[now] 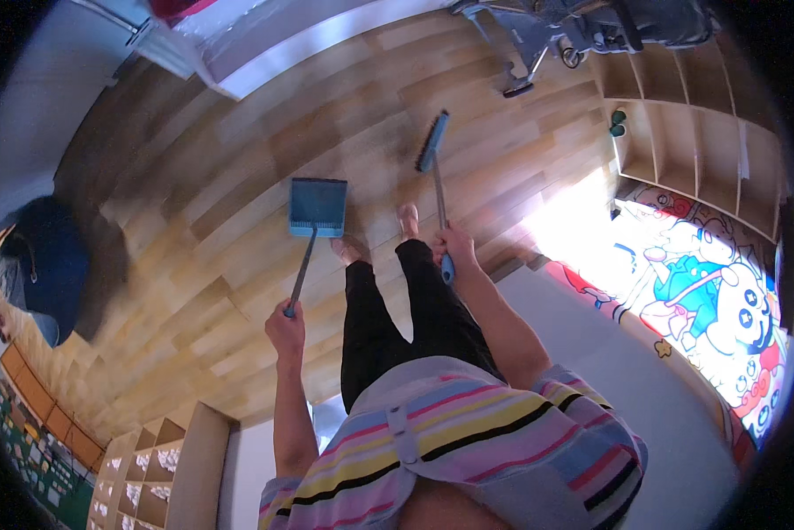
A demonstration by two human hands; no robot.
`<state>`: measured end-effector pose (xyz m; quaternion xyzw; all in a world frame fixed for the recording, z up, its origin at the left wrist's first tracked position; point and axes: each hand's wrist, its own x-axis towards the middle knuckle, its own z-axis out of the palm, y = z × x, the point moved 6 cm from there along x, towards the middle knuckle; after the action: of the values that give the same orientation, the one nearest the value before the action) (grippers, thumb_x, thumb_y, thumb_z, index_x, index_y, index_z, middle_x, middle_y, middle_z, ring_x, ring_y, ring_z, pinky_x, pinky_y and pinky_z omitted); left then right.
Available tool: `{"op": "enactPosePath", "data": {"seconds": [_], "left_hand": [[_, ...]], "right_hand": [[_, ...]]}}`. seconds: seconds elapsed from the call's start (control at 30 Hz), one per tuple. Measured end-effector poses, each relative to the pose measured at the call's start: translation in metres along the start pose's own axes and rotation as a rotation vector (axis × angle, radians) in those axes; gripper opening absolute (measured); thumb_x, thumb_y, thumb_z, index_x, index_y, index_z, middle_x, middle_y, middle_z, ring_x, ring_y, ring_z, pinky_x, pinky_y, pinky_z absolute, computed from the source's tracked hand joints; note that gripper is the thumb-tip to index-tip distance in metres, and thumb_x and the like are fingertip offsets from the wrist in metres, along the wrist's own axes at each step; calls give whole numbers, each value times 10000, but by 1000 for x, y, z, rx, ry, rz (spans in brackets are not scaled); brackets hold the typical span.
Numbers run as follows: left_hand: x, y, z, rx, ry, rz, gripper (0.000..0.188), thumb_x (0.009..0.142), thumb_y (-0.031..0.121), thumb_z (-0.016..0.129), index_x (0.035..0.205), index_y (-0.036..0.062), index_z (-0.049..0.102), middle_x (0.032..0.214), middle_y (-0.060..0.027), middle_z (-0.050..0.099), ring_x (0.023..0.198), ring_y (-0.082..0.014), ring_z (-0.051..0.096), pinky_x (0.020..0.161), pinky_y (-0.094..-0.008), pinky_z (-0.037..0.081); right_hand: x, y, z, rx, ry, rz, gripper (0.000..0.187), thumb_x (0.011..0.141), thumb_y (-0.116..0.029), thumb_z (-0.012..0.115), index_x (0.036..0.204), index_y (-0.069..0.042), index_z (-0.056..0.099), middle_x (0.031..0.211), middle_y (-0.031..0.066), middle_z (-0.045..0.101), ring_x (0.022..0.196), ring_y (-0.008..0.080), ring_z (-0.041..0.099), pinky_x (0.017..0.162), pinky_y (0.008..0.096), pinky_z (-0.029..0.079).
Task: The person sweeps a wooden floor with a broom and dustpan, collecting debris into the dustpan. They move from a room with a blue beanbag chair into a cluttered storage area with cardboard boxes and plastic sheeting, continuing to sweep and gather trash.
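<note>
The dustpan (pixel 333 210) looks to be smooth blue plastic, fairly matt, and its slim handle (pixel 302 276) ends in similar plastic, while the brush (pixel 432 146) sets rough, dark bristles against a blue plastic head; whether its greyish shaft (pixel 440 192) is metal or plastic cannot be told. The floor (pixel 194 296) shows smooth, wood-look planks with a faint sheen, and the cubby shelf (pixel 188 459) at lower left and open shelf (pixel 676 146) at upper right look like pale, matt wood. Soft cloth makes the striped top (pixel 481 428), matt black cloth the trousers (pixel 451 322).
</note>
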<state>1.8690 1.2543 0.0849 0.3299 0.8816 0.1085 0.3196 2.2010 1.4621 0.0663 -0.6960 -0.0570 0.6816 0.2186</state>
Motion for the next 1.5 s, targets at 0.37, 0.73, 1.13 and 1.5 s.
{"op": "enactPosePath", "data": {"seconds": [0.37,0.73,1.13,1.5], "left_hand": [[45,136,85,305,-239,131,270,747,252,660,995,154,625,794,-126,653,754,-323,628,674,-423,488],[29,169,99,398,-159,-81,160,766,203,637,903,147,576,722,-100,628,672,-310,620,581,-422,469],[23,177,103,290,-68,-77,165,751,155,651,885,128,559,713,-94,615,662,-305,609,566,-415,454],[26,164,105,327,-87,-48,161,736,143,644,861,127,543,723,-97,607,651,-307,606,567,-417,463]], "right_hand": [[239,-108,-159,155,461,121,97,734,-4,525,815,-11,472,654,147,535,517,277,544,411,382,422],[358,-301,7,-566,383,-230,28,745,-31,577,738,-52,560,583,114,546,539,223,585,404,377,449],[303,-263,-3,-1236,28,-574,718,743,-122,537,1375,9,222,892,279,577,803,388,594,692,433,476],[207,-193,-26,-1597,-231,-531,810,734,-97,549,1407,-16,105,899,317,572,848,439,572,718,493,456]]}}
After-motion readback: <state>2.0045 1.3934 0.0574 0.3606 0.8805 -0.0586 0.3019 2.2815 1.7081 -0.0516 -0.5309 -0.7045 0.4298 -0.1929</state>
